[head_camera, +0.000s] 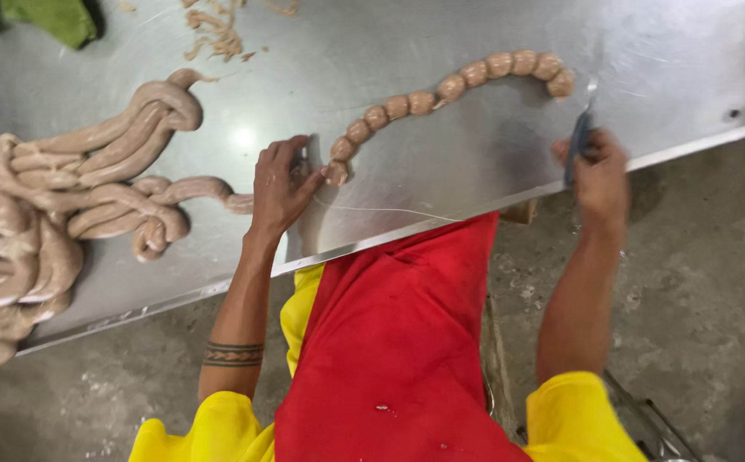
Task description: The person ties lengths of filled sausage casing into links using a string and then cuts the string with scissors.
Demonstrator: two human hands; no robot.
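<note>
1. Left hand pinches the near end of the link chain.
2. Right hand grips scissors at the worktop front edge.
3. The chain curves toward the far edge; a string trails from the left fingers.
4. Unlinked sausage lies piled at the left edge.

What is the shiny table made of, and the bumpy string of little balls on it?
The table looks like bare metal, probably steel: grey, scuffed, with light glaring off it. The chain of small links looks like soft sausage in a thin, glossy skin, pinched into round beads.

No packages, labels, signs, screens.
</note>
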